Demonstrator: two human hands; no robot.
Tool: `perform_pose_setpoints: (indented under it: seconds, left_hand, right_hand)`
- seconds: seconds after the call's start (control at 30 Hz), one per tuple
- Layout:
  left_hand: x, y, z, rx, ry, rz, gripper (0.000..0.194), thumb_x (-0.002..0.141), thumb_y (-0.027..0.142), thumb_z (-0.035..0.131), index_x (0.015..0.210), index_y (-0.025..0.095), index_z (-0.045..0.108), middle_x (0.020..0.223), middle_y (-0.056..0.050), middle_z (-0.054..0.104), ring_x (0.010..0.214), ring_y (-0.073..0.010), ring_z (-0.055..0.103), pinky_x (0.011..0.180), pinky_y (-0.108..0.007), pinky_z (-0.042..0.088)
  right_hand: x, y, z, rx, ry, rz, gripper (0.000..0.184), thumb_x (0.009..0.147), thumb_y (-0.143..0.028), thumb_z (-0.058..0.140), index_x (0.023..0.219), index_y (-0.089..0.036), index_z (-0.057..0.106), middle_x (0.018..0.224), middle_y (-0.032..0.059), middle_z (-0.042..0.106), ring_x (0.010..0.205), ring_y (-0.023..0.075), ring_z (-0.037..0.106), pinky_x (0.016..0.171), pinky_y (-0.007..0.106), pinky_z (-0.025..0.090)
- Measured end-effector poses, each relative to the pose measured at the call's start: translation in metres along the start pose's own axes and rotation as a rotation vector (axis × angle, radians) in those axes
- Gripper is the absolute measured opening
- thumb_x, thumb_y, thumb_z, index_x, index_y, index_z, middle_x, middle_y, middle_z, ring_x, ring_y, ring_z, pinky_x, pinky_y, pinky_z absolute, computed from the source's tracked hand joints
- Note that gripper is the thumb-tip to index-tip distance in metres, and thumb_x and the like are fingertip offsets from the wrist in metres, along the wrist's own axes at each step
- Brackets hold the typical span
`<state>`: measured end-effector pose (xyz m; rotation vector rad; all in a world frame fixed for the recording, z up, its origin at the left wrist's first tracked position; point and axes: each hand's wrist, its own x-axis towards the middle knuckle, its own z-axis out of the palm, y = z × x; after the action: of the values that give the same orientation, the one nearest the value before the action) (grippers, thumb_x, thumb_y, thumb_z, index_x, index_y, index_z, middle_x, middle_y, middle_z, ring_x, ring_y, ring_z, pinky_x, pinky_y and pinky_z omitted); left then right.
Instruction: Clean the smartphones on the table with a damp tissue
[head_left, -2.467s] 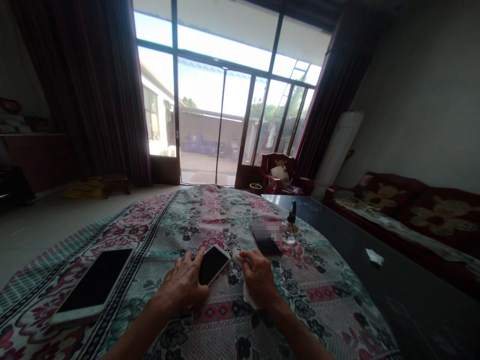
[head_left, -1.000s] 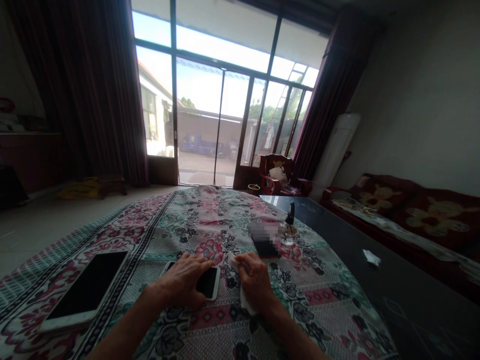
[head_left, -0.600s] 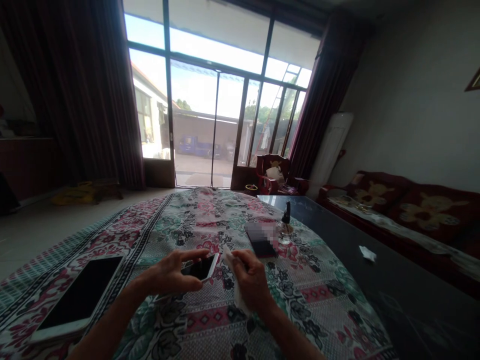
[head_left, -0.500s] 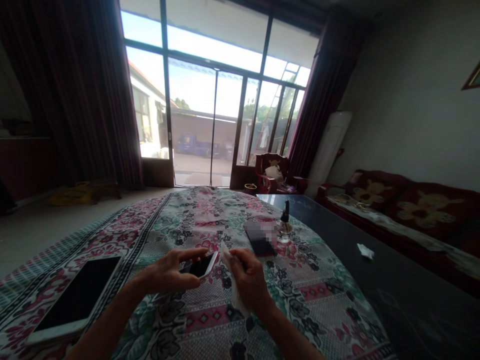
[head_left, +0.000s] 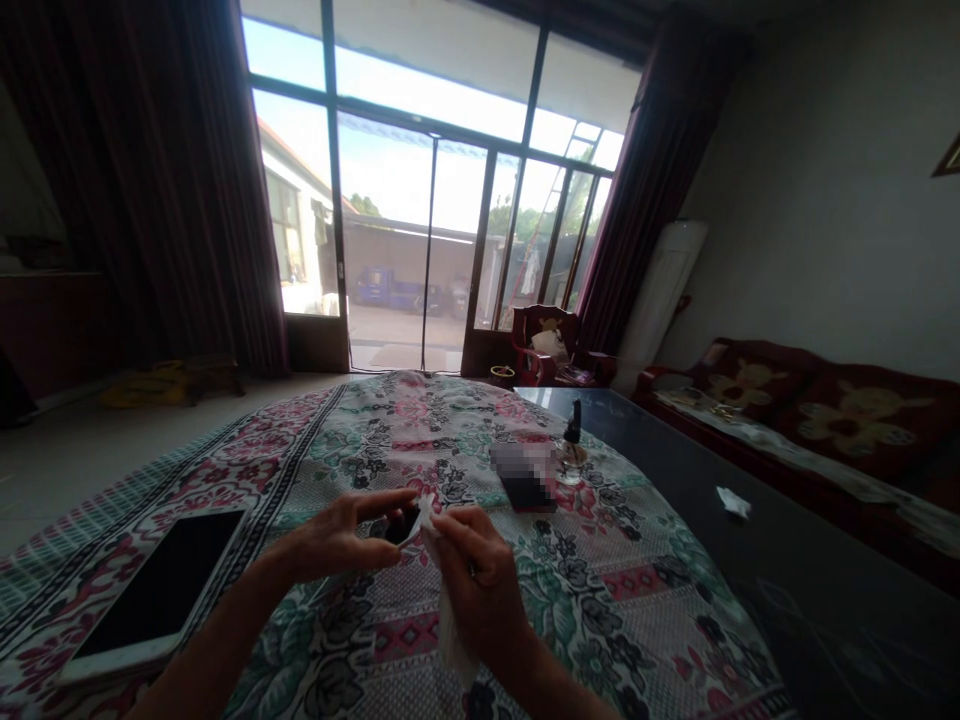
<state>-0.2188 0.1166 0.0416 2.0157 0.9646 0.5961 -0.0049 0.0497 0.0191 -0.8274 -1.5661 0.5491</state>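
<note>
My left hand (head_left: 349, 535) grips a white-edged smartphone (head_left: 405, 524) between thumb and fingers, raised and tilted above the cloth. Much of the phone is hidden behind the hand and a white tissue (head_left: 454, 635). My right hand (head_left: 480, 570) is closed on that tissue, pressing its upper end against the phone's right edge while the rest hangs below the fist. To the left a larger white tablet (head_left: 161, 580) with a dark screen lies flat. Past my right hand lies a dark flat object (head_left: 525, 490), partly blurred out.
A patterned tablecloth (head_left: 405, 410) covers the round table. A small clear bottle with a black top (head_left: 573, 450) stands near its right side. A crumpled white tissue (head_left: 733, 503) lies on the dark glossy table (head_left: 697, 560) at right. A red sofa (head_left: 840, 410) and chair (head_left: 551, 345) stand beyond.
The phone was lying on the cloth under my left hand; now it is lifted and tilted in my grip. My right hand has moved left, bringing the tissue against the phone's edge.
</note>
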Motion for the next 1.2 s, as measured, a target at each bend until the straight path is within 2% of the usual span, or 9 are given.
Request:
perform_pose_setpoints:
  seconds: [0.2, 0.5, 0.6, 0.83, 0.93, 1.2]
  left_hand:
    - [-0.001, 0.009, 0.008, 0.013, -0.020, -0.006, 0.069, 0.067, 0.034, 0.075, 0.132, 0.029, 0.055, 0.120, -0.001, 0.067, 0.112, -0.0262, 0.058, 0.100, -0.037, 0.044]
    - [0.000, -0.003, 0.001, -0.056, -0.004, 0.008, 0.070, 0.070, 0.038, 0.074, 0.136, 0.027, 0.051, 0.119, -0.002, 0.066, 0.111, -0.0262, 0.059, 0.098, -0.037, 0.045]
    - [0.000, -0.001, 0.002, -0.043, -0.004, 0.004, 0.070, 0.071, 0.039, 0.073, 0.136, 0.027, 0.050, 0.120, -0.002, 0.066, 0.111, -0.0261, 0.059, 0.098, -0.037, 0.045]
    - [-0.001, 0.017, 0.011, 0.055, -0.033, -0.021, 0.070, 0.066, 0.033, 0.073, 0.133, 0.029, 0.054, 0.118, -0.002, 0.067, 0.107, -0.0259, 0.059, 0.098, -0.039, 0.044]
    - [-0.001, 0.021, 0.013, 0.060, -0.049, -0.025, 0.070, 0.065, 0.032, 0.073, 0.133, 0.028, 0.054, 0.117, -0.002, 0.067, 0.106, -0.0254, 0.060, 0.098, -0.039, 0.044]
    - [-0.001, 0.011, 0.004, 0.033, 0.009, -0.025, 0.071, 0.069, 0.037, 0.071, 0.136, 0.027, 0.051, 0.122, -0.001, 0.066, 0.111, -0.0258, 0.058, 0.100, -0.038, 0.044]
  right_hand:
    - [0.007, 0.010, -0.010, -0.083, 0.064, 0.068, 0.020, 0.091, -0.022, 0.055, 0.097, -0.021, 0.074, 0.088, 0.0047, 0.063, 0.082, 0.0159, 0.061, 0.072, 0.025, 0.049]
    - [-0.002, -0.012, -0.001, -0.090, -0.035, -0.149, 0.026, 0.091, -0.014, 0.050, 0.105, -0.022, 0.070, 0.092, 0.0062, 0.060, 0.084, 0.0152, 0.060, 0.072, 0.027, 0.051]
    - [-0.002, -0.013, -0.002, -0.101, -0.039, -0.186, 0.028, 0.091, -0.012, 0.049, 0.107, -0.023, 0.069, 0.094, 0.0065, 0.059, 0.085, 0.0154, 0.060, 0.073, 0.028, 0.051]
    - [0.008, 0.011, -0.016, -0.199, 0.023, -0.052, 0.021, 0.091, -0.016, 0.052, 0.096, -0.021, 0.071, 0.090, 0.0057, 0.062, 0.084, 0.0160, 0.060, 0.075, 0.026, 0.049]
    - [0.008, 0.015, -0.016, -0.208, 0.029, -0.038, 0.021, 0.090, -0.016, 0.052, 0.095, -0.021, 0.072, 0.089, 0.0055, 0.061, 0.083, 0.0160, 0.060, 0.074, 0.026, 0.049]
    - [-0.004, -0.014, -0.003, -0.125, -0.036, -0.152, 0.029, 0.090, -0.011, 0.048, 0.104, -0.024, 0.071, 0.092, 0.0066, 0.060, 0.084, 0.0159, 0.060, 0.072, 0.029, 0.051]
